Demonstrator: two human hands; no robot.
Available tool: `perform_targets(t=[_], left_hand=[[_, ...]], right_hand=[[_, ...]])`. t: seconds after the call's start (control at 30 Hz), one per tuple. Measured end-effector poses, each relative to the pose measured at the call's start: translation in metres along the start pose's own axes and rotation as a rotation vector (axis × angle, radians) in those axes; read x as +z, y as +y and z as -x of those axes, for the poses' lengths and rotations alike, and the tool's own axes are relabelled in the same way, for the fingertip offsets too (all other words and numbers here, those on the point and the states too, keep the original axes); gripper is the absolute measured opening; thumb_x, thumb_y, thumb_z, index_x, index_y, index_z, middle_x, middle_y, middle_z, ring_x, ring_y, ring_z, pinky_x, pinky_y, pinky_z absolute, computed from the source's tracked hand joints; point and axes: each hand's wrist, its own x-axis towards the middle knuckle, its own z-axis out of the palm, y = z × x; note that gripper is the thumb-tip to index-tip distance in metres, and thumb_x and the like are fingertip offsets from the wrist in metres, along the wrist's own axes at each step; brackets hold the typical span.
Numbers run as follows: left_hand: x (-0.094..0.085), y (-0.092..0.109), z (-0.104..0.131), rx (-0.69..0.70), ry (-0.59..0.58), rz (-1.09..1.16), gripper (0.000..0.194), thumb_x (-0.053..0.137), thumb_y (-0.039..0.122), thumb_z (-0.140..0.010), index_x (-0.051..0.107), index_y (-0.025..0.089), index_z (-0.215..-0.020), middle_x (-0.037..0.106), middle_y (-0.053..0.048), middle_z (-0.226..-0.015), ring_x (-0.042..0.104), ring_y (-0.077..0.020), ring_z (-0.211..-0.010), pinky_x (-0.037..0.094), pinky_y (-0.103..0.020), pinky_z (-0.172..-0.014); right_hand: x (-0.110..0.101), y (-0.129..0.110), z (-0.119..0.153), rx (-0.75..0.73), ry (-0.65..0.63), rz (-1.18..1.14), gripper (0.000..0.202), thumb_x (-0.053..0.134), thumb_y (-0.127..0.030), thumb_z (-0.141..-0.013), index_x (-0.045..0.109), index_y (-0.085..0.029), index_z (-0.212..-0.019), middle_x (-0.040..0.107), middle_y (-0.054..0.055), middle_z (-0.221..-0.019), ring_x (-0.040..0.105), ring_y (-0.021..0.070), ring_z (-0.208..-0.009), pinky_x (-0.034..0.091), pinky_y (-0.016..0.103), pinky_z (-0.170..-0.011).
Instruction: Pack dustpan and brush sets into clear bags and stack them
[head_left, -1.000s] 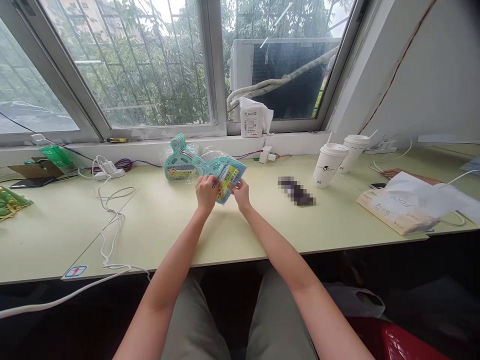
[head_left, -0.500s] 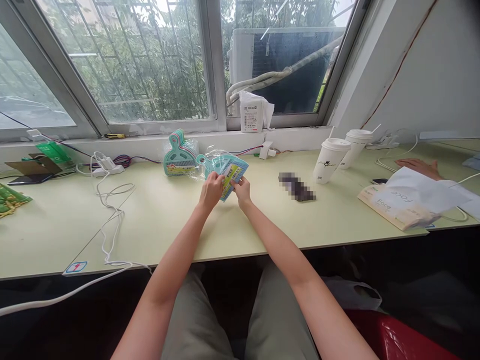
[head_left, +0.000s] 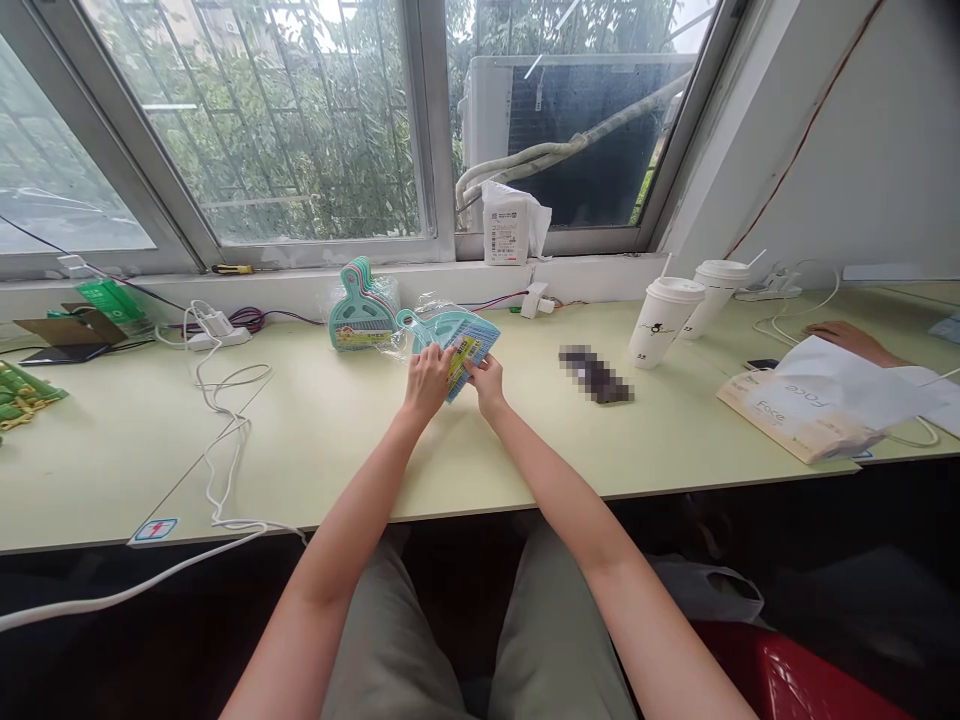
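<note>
Above the table, a small teal dustpan-and-brush set in clear plastic wrap is tilted, its handle pointing left and its wide edge to the right. My left hand is at its lower left side, fingers lying over the yellow and blue label. At the lower right edge, my right hand pinches the set between thumb and fingers. Just left of it, a stack of similar teal dustpan sets leans upright by the wall, also in clear wrap. Its front label is yellow.
White cables and a power strip lie on the left. To the right are a pixelated dark object, two lidded cups and a tissue pack. Another person's hand rests at far right.
My left hand's fingers have shifted and straightened a little over the label. My right hand keeps its pinch, and the dustpan set stays almost in place. The view has moved slightly.
</note>
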Motion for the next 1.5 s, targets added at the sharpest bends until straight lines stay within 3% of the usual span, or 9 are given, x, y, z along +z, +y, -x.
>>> perform_targets(t=[0.37,0.77,1.0,1.07,1.2,1.27,1.33,1.4,1.5], left_hand=[[-0.004,0.000,0.000,-0.069,0.011,-0.036,0.054,0.029,0.016,-0.093,0.042,0.017,-0.145,0.058,-0.019,-0.106,0.053,-0.0319,-0.099,0.036,-0.041,-0.080],[-0.004,-0.002,0.000,-0.108,0.048,0.082,0.052,0.030,0.017,-0.094,0.043,0.012,-0.144,0.059,-0.020,-0.104,0.057,-0.0308,-0.098,0.039,-0.041,-0.083],[0.003,0.009,0.001,0.083,0.034,0.280,0.049,0.031,0.018,-0.095,0.045,0.021,-0.142,0.060,-0.015,-0.113,0.059,-0.0244,-0.104,0.040,-0.037,-0.093],[-0.001,0.014,0.003,-0.019,0.152,0.351,0.047,0.037,0.026,-0.096,0.043,0.020,-0.142,0.056,-0.017,-0.125,0.053,-0.0271,-0.117,0.036,-0.041,-0.101],[-0.007,0.013,0.001,-0.522,0.530,0.569,0.064,0.048,0.040,-0.093,0.025,0.016,-0.148,0.030,-0.021,-0.151,0.024,-0.0299,-0.143,0.025,-0.048,-0.113],[-0.005,0.008,-0.003,-0.699,0.578,0.814,0.072,0.053,0.042,-0.091,0.019,0.018,-0.150,0.027,-0.019,-0.153,0.019,-0.0283,-0.146,0.027,-0.047,-0.113],[0.000,0.004,-0.008,-0.728,0.406,1.194,0.067,0.055,0.042,-0.090,0.027,0.020,-0.146,0.040,-0.017,-0.147,0.031,-0.0280,-0.142,0.036,-0.044,-0.109],[0.006,0.004,-0.011,-0.685,0.106,1.577,0.057,0.059,0.042,-0.088,0.042,0.018,-0.136,0.054,-0.015,-0.135,0.047,-0.0282,-0.131,0.044,-0.041,-0.102],[0.010,0.008,-0.009,-0.572,-0.225,1.923,0.051,0.068,0.040,-0.082,0.054,0.018,-0.126,0.059,-0.012,-0.130,0.056,-0.0267,-0.120,0.050,-0.039,-0.096]], right_hand=[[0.006,0.002,0.005,-0.065,-0.232,0.252,0.027,0.068,-0.021,-0.070,0.063,-0.020,-0.096,0.072,0.002,-0.084,0.067,0.0175,-0.076,0.056,0.032,-0.073],[0.008,-0.001,0.007,-0.076,-0.226,0.223,0.027,0.070,-0.020,-0.068,0.065,-0.020,-0.094,0.071,0.000,-0.081,0.067,0.0167,-0.078,0.056,0.032,-0.076],[0.007,-0.010,0.010,-0.058,-0.160,0.076,0.028,0.068,-0.016,-0.068,0.063,-0.019,-0.095,0.071,0.000,-0.080,0.066,0.0152,-0.074,0.057,0.030,-0.073],[0.005,-0.015,0.012,-0.048,-0.140,0.005,0.026,0.069,-0.018,-0.069,0.062,-0.018,-0.094,0.072,0.002,-0.084,0.067,0.0159,-0.076,0.057,0.032,-0.074],[0.003,-0.021,0.014,-0.046,-0.093,-0.122,0.025,0.072,-0.021,-0.071,0.060,-0.018,-0.092,0.072,0.005,-0.092,0.068,0.0180,-0.085,0.058,0.035,-0.080],[0.003,-0.022,0.014,-0.036,-0.073,-0.170,0.026,0.073,-0.021,-0.071,0.059,-0.018,-0.093,0.072,0.006,-0.094,0.068,0.0187,-0.087,0.059,0.037,-0.081],[0.002,-0.022,0.012,-0.029,-0.061,-0.201,0.027,0.073,-0.021,-0.070,0.058,-0.018,-0.092,0.071,0.006,-0.095,0.068,0.0193,-0.088,0.059,0.037,-0.082],[0.000,-0.022,0.009,-0.031,-0.043,-0.216,0.028,0.073,-0.021,-0.070,0.058,-0.018,-0.093,0.071,0.007,-0.095,0.068,0.0198,-0.090,0.059,0.038,-0.083],[-0.005,-0.023,0.003,-0.048,0.011,-0.239,0.030,0.072,-0.022,-0.071,0.058,-0.018,-0.097,0.071,0.007,-0.098,0.068,0.0202,-0.093,0.059,0.037,-0.084]])
